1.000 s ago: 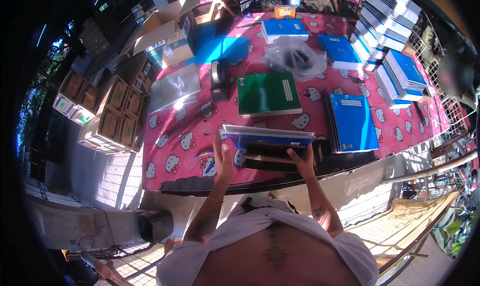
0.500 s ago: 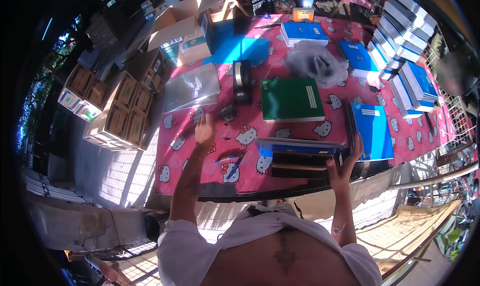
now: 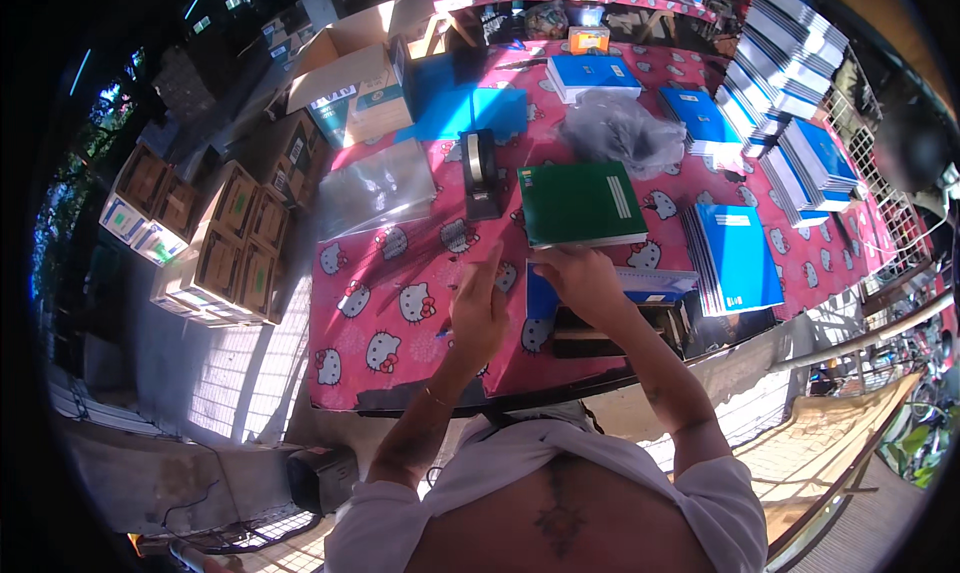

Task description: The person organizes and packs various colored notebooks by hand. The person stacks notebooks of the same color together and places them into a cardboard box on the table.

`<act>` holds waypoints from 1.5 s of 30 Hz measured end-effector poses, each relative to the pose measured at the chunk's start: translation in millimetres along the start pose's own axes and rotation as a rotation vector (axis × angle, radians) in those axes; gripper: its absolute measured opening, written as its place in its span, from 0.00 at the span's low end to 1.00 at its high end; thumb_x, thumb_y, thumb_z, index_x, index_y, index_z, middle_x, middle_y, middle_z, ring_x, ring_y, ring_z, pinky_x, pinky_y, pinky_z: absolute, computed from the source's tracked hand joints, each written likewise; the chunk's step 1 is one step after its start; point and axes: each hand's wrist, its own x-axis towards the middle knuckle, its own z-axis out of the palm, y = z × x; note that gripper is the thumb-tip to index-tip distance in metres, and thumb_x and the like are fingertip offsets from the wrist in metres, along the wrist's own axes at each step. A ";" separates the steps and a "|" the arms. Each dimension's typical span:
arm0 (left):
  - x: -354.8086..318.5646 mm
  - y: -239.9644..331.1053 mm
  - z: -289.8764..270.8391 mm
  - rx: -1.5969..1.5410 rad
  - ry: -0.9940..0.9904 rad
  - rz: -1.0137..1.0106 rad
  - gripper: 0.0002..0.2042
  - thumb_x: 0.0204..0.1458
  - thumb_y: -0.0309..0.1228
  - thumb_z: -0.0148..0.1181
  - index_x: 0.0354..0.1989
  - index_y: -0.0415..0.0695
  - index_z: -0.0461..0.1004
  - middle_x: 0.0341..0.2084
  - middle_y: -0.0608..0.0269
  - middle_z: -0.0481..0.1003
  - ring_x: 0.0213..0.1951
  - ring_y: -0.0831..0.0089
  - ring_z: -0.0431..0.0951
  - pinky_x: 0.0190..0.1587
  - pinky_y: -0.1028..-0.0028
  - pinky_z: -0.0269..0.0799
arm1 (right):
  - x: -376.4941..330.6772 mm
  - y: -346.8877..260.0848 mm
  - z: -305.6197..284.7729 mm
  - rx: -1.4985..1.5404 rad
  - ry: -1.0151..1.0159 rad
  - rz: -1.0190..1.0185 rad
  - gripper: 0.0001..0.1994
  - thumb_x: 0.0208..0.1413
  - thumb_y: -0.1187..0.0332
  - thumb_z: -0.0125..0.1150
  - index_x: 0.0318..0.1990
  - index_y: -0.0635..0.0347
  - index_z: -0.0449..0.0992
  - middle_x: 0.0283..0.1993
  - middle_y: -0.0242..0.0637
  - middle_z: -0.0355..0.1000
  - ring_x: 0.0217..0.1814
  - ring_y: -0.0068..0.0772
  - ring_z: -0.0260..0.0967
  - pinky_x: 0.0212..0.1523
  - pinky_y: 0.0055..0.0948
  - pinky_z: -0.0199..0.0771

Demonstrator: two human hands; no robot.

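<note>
My left hand (image 3: 478,311) is over the pink tablecloth, fingers stretched forward and seemingly empty. Beside it, my right hand (image 3: 580,276) is closed at the near left corner of a stack of green notebooks (image 3: 575,201). Whether it pinches the corner or something thin is hidden by the fingers. Under my right wrist lie a blue notebook (image 3: 541,295) and a clear ruler-like strip (image 3: 660,284), above a dark open box (image 3: 590,338). To their right is a stack of blue notebooks (image 3: 742,258). A black tape dispenser (image 3: 481,178) stands beyond my left hand.
Clear plastic sheets (image 3: 375,191) lie at the left, before an open carton (image 3: 360,98). A crumpled plastic bag (image 3: 622,131) sits behind the green notebooks. Tall stacks of blue notebooks (image 3: 780,63) line the right side. Brown boxes (image 3: 225,238) stand beyond the table's left edge.
My left hand has moved right, over where the pens lay. My right hand has left the blue notebook stack and come left to the green notebooks' near edge. The view has shifted slightly.
</note>
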 end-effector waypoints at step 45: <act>58.7 -16.8 -11.7 -0.222 -0.570 0.125 0.13 0.55 0.29 0.65 0.48 0.42 0.74 0.32 0.56 0.76 0.29 0.63 0.77 0.33 0.68 0.73 | 2.8 -0.3 -24.8 0.093 -0.235 0.079 0.09 0.53 0.64 0.65 0.40 0.55 0.82 0.36 0.42 0.78 0.41 0.52 0.77 0.42 0.46 0.76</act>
